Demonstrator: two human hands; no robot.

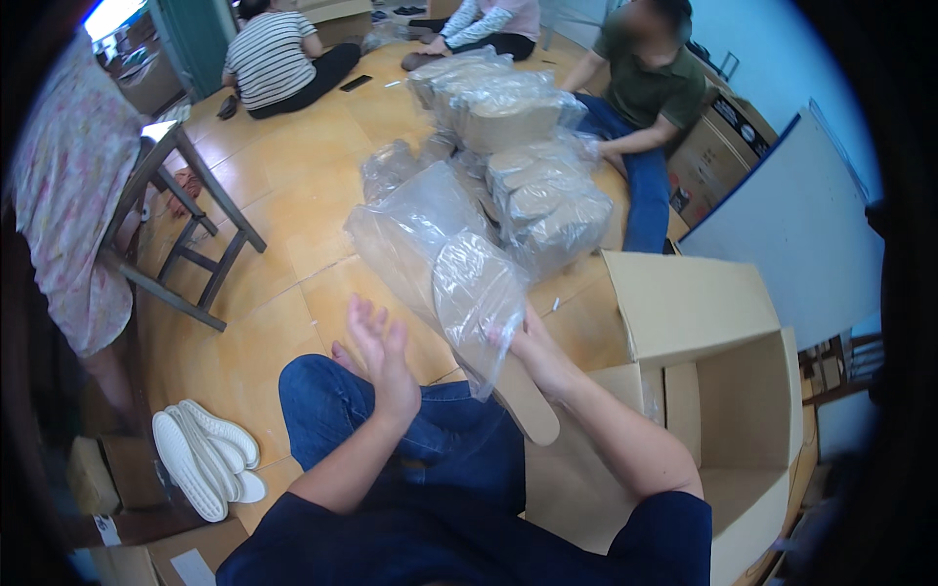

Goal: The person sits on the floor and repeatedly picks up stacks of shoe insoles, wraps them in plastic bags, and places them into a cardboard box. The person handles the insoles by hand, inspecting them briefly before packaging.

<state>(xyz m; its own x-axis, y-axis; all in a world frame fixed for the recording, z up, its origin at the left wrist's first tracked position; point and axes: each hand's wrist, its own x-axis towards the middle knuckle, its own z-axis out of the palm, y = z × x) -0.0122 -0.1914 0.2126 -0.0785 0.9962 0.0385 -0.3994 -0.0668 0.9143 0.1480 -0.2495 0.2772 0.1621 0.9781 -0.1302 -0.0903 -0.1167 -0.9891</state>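
Observation:
In front of my lap, a clear plastic bag (479, 283) has beige shoe insoles inside, and one insole (528, 405) sticks out of its near end. My right hand (528, 344) grips the bag's right side, fingers closed around the plastic and insoles. Apart from the bag, my left hand (379, 356) is raised over my left knee, palm showing and fingers spread, with nothing in it. Just beyond, more bagged insoles (396, 239) touch or overlap the far end of my bag; their boundary is unclear.
Stacks of bagged insoles (547, 195) lie farther off. An open cardboard box (743, 410) stands at my right. White shoe soles (200, 454) rest on the floor at left, below a wooden stool (186, 225). A person in green (645, 98) sits beyond the stacks; others sit farther back.

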